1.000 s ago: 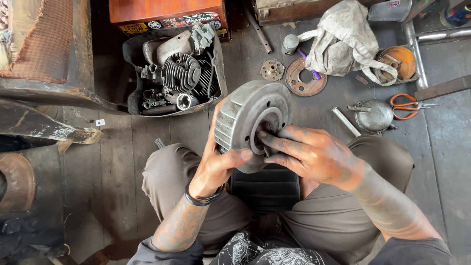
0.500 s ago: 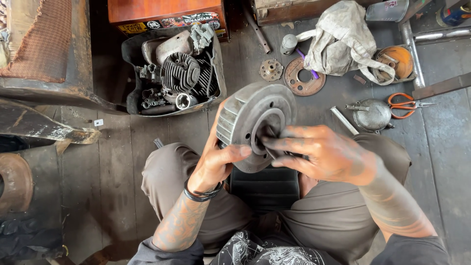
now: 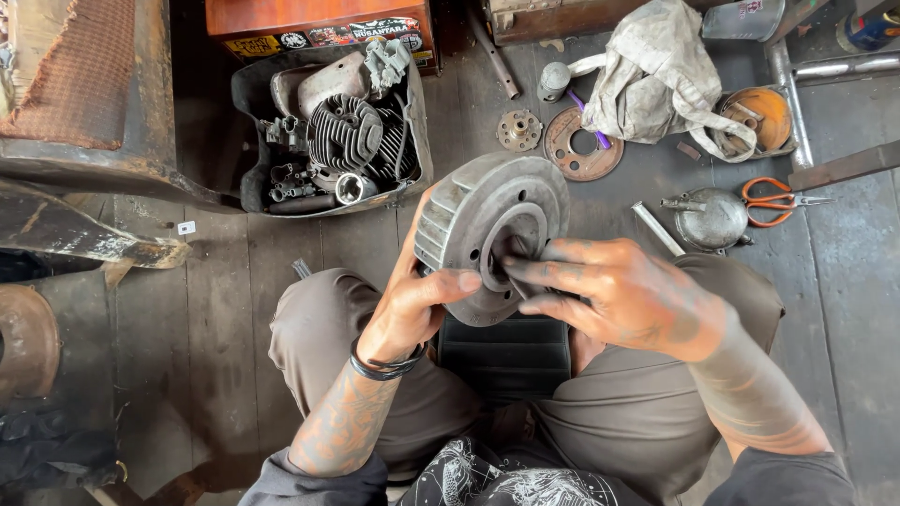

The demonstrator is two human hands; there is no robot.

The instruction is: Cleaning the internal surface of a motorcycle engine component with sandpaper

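A round grey metal flywheel (image 3: 487, 215) with cooling fins on its rim is tilted up over my lap. My left hand (image 3: 412, 305) grips its lower left edge, thumb across the face. The fingers of my right hand (image 3: 619, 290) press a small dark piece, maybe cloth or abrasive, into the flywheel's centre recess. I sit on a low black stool (image 3: 506, 356) with my knees apart on a wooden floor.
A black tray (image 3: 253, 141) of engine parts, among them a finned cylinder head (image 3: 347, 131), lies ahead left. A rusty disc (image 3: 581, 145), small gear (image 3: 518, 129), dirty cloth bag (image 3: 656, 75), metal oil can (image 3: 711, 220) and orange-handled scissors (image 3: 773, 200) lie ahead right.
The flywheel has tilted and shifted slightly. My right hand's fingers have moved within the centre recess. My left hand keeps its grip.
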